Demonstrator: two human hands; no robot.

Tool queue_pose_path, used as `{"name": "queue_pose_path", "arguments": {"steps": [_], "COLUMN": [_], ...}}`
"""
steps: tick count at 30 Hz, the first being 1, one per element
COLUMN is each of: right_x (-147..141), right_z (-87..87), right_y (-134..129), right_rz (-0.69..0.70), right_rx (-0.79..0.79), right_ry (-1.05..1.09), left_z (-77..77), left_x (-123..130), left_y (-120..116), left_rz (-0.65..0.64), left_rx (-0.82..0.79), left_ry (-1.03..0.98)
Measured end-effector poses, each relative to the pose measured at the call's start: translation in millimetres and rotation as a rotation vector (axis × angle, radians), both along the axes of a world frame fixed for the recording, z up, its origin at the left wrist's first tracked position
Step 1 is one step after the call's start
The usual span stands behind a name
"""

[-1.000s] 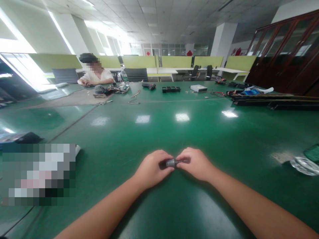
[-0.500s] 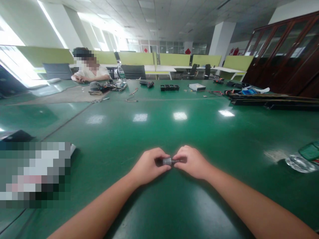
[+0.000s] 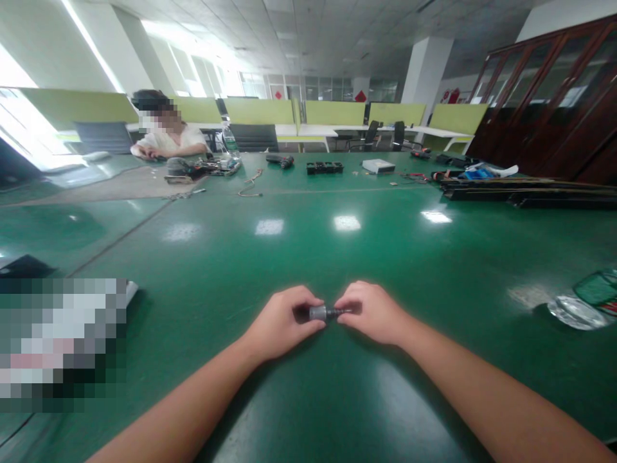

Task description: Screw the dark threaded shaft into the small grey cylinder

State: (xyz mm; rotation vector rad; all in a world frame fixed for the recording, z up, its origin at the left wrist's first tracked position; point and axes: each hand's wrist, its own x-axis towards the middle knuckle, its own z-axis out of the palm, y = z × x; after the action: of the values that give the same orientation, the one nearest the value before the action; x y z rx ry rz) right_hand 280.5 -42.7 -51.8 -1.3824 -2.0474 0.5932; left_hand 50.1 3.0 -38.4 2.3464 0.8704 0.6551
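Note:
Low over the green table (image 3: 308, 251), a small grey metal cylinder (image 3: 318, 313) is pinched between the thumb and fingers of my left hand (image 3: 285, 320). A thin dark shaft (image 3: 332, 312) runs from its right side toward my right hand (image 3: 373, 313), whose thumb and fingers are closed on the shaft's far end. The two hands face each other with a small gap between the fingertips. Whether cylinder and shaft are one piece I cannot tell.
A blurred-out box-like object (image 3: 67, 334) lies at the left. On the right are a glass dish (image 3: 576, 313) and a green item (image 3: 598, 289). Black bars (image 3: 525, 193) and electronic parts (image 3: 325, 168) lie farther back. A person (image 3: 168, 138) sits at the far left.
My left hand has shifted slightly left with the cylinder, so the fingertips are farther apart and more of the dark shaft shows. The whole view has moved a little.

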Motion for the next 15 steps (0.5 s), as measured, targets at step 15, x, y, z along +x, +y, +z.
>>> {"name": "queue_pose_path", "arguments": {"steps": [15], "right_x": [7.5], "right_z": [3.6], "right_y": [-1.8], "right_rz": [-0.062], "right_rx": [-0.033], "right_ry": [-0.016], "left_z": [0.7], "left_x": [-0.3], "left_y": [-0.5], "left_rz": [-0.002], "left_rx": [-0.011], "left_ry": [-0.014]}}
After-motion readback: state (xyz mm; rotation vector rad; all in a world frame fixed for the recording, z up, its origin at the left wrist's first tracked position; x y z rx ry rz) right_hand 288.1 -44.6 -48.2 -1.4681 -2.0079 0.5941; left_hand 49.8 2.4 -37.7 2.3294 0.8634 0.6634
